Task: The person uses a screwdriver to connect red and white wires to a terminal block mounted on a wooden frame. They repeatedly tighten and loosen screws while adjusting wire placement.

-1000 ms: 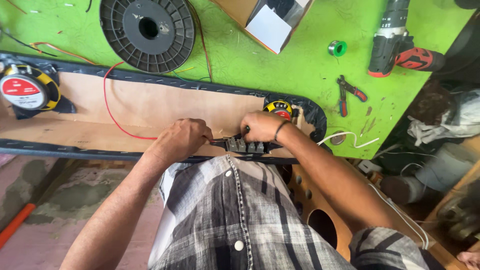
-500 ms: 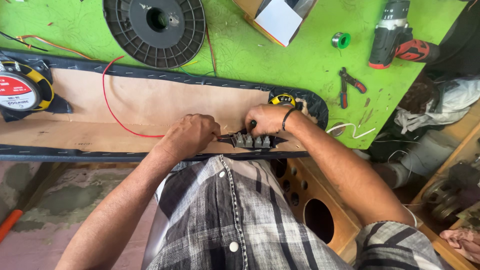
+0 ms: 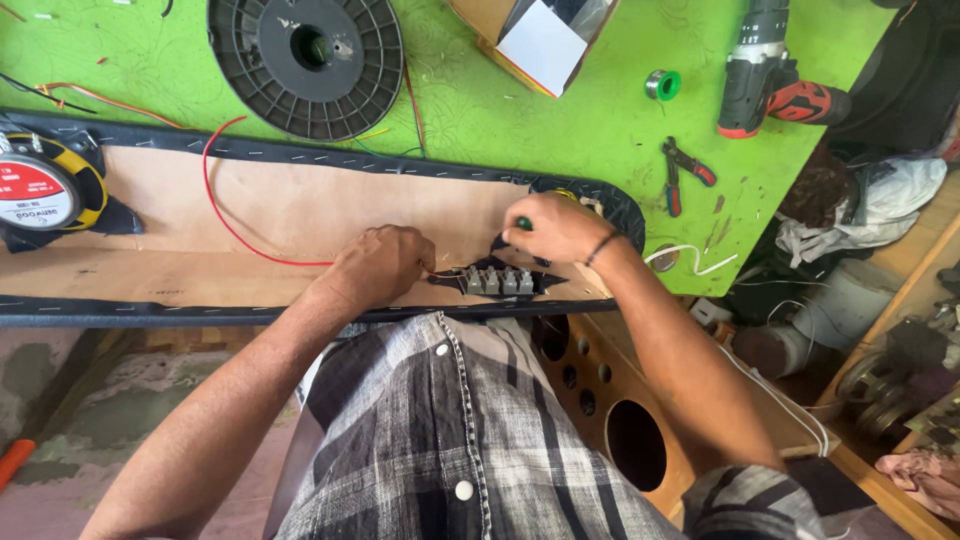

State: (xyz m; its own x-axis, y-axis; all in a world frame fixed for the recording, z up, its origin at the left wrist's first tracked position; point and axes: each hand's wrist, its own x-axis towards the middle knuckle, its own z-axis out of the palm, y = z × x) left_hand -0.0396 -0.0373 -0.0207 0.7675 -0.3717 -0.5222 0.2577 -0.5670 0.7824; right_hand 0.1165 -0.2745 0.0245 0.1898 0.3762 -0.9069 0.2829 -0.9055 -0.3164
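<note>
Terminal strip [image 3: 497,281] lies left-right | left hand [image 3: 378,264] pinches wire | right hand [image 3: 556,226] seemingly grips screwdriver

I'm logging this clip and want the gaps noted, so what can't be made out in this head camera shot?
- Tool tip: the right hand covers all but a green handle end.
- Wire end: the red wire disappears under the left hand, so its join to the terminal block is hidden.
- Speaker: cut off by the left edge.
- Cordless drill: its top is cut off by the upper edge.
</note>
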